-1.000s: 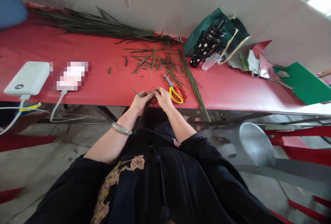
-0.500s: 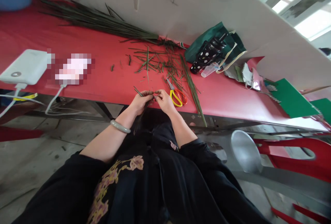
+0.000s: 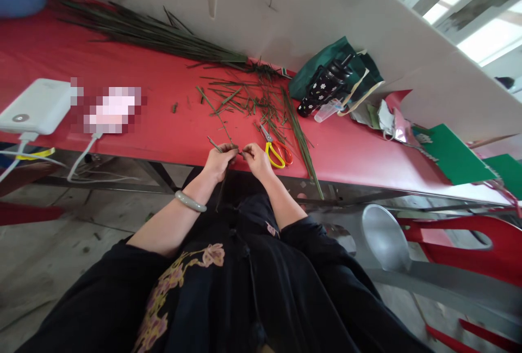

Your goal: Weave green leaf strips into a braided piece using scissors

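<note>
At the table's front edge my left hand [image 3: 221, 161] is closed around thin green leaf strips [image 3: 217, 111]. One strip slants up and left over the table, and darker ends hang below the hand. Close beside it, my right hand [image 3: 255, 158] pinches the work where the strips meet the left fingertips; the exact spot is too small to make out. Just right of the right hand lie scissors [image 3: 275, 152] with one yellow and one red handle loop. Cut leaf pieces [image 3: 253, 104] are scattered behind them. Long leaf strips [image 3: 304, 143] lie farther right, their ends over the edge.
A long leaf bundle [image 3: 163, 37] lies along the wall on the red table [image 3: 159, 135]. A white power bank [image 3: 38, 107] with cables sits left. A black flowered tumbler [image 3: 326, 86] and green bag [image 3: 312, 70] stand right, near green boards [image 3: 448, 154]. A red chair [image 3: 460, 239] is lower right.
The upright strip above my hands has swung to the left and now slants. My hands are slightly farther apart, and the view has shifted a little.
</note>
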A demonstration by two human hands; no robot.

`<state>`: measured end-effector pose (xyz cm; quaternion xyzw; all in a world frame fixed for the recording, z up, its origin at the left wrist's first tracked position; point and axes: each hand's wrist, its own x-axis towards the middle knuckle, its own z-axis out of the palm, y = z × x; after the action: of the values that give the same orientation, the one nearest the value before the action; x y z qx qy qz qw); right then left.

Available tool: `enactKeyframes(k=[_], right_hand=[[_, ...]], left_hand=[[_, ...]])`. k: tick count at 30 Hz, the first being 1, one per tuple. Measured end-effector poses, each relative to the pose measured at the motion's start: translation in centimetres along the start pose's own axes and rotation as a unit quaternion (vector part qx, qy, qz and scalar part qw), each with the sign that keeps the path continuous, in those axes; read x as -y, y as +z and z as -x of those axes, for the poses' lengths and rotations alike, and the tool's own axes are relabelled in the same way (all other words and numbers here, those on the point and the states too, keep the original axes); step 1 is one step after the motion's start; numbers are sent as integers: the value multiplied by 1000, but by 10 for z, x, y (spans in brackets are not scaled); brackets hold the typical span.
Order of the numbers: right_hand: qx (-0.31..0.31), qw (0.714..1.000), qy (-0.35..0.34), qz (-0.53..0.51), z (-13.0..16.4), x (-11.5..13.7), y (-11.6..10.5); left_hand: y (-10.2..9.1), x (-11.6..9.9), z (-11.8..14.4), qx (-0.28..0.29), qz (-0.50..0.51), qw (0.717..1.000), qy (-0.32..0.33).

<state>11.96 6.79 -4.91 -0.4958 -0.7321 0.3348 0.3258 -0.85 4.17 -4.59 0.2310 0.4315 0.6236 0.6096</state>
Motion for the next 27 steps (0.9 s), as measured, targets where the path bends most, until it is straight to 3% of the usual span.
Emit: enactKeyframes(k=[7, 11, 14, 22, 27], right_hand=[[-13, 997, 12, 76, -5, 12, -7], [-14, 998, -6, 53, -12, 24, -6], [-26, 998, 19, 59, -16, 27, -1], [-54, 996, 69, -20, -16, 20, 5], [-37, 996, 77, -18, -19, 20, 2]], left_hand=[[-5, -1, -1, 11, 20, 1000, -20], [-5, 3, -1, 40, -10, 999, -5], [-4, 6, 0, 41, -14, 999, 4], [0, 6, 1, 21, 17, 1000, 12], [-2, 1, 3, 49, 4, 999, -2]])
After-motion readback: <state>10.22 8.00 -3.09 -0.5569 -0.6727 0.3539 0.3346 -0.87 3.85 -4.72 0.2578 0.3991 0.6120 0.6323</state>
